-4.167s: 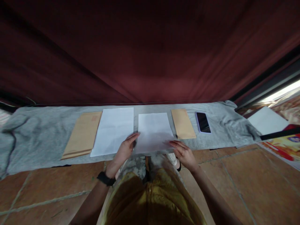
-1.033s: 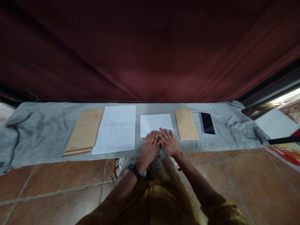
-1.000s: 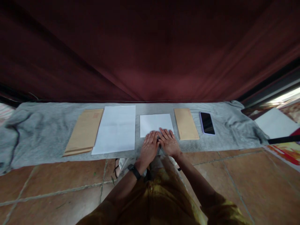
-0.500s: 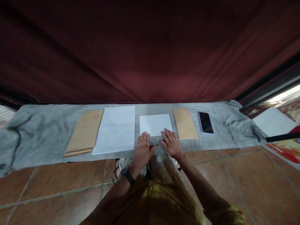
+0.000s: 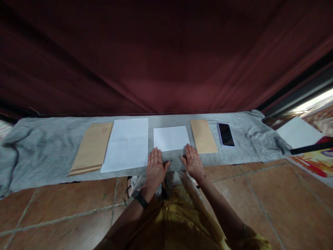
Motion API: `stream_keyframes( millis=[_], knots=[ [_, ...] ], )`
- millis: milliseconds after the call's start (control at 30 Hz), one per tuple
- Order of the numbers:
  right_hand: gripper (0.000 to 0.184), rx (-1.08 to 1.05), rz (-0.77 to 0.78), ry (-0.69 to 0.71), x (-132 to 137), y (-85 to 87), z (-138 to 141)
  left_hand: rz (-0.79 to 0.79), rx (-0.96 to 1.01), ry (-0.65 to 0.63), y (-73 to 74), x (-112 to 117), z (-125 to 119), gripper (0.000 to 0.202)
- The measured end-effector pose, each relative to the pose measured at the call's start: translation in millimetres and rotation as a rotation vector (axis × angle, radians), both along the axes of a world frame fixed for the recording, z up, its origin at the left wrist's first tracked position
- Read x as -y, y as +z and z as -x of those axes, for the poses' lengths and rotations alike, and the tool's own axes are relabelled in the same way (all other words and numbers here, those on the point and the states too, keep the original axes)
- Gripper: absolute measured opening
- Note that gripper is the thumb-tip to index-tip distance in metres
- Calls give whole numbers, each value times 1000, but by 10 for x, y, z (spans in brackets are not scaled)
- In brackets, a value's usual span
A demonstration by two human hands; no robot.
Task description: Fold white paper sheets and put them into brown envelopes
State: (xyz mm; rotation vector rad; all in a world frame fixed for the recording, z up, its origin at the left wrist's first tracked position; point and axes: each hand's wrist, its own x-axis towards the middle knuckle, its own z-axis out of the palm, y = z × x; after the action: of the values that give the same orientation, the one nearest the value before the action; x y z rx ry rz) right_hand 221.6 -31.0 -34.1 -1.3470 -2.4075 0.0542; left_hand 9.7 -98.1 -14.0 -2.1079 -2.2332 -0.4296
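A small white sheet of paper (image 5: 171, 138), faintly creased down its middle, lies flat on the grey cloth (image 5: 179, 156) in front of me. At its near left corner rests my left hand (image 5: 156, 166), palm down and open, fingers pointing away and thumb out. My right hand (image 5: 193, 162) lies flat and open at the near right corner, its fingertips by the paper's edge and close to a brown envelope (image 5: 203, 136). Left of the small sheet is a larger stack or sheet of white paper (image 5: 126, 145). Neither hand grips anything.
Brown envelopes (image 5: 91, 147) overlap at the far left of the cloth. A phone with a lilac case (image 5: 226, 134) lies to the right. Behind the cloth hangs a dark red curtain (image 5: 166, 90). Tiled floor (image 5: 249, 194) shows below, and a white sheet (image 5: 299, 132) lies beyond the right end.
My hands have spread slightly apart, the left shifting a little left and the right a little right along the paper's near edge. The view has moved slightly.
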Motion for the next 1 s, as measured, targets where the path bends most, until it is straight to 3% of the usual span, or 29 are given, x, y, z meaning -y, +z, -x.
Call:
stream_keyframes(
  millis=[200, 567, 1000],
  knots=[
    [63, 10, 16, -13, 8, 41, 10, 47, -6, -146, 81, -110, -161, 62],
    [49, 96, 108, 41, 61, 260, 410, 89, -30, -187, 86, -153, -112, 51],
    [56, 36, 41, -31, 46, 112, 175, 32, -6, -106, 25, -60, -42, 65]
  ],
)
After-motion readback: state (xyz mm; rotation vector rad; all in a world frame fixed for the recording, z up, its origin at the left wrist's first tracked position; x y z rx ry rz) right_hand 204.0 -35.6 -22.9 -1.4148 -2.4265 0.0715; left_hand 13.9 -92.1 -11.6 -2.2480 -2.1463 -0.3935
